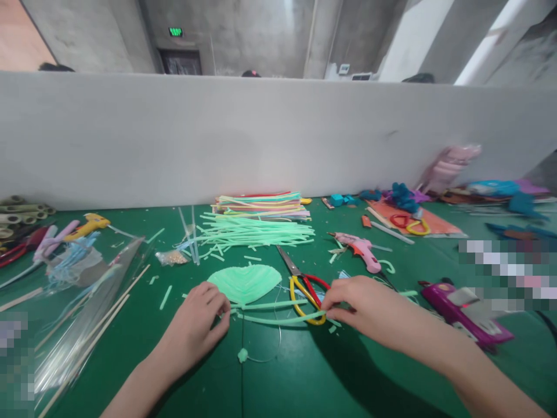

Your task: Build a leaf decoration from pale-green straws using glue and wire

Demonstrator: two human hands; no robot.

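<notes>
My right hand [348, 299] pinches the right end of a light green pipe cleaner [278, 320], which stretches leftward just above the table. My left hand [204, 313] is curled, thumb and fingertips nearly together at the pipe cleaner's left side; what lies between them is hidden. Just beyond is a leaf shape [246, 283] made of green pipe cleaners, its base beside my left fingers. Another green pipe cleaner [278, 305] lies behind the held one. Scissors [308, 283] with red and yellow handles rest beneath the pipe cleaners, close to my right hand.
Behind lie a pile of green pipe cleaners [256, 231] and a multicoloured bundle [261, 204]. A pink glue gun [359, 248] and a purple device [465, 313] are to the right. Left are a plastic sleeve [82, 331] with sticks and a yellow glue gun [89, 225]. A white partition [270, 133] bounds the table.
</notes>
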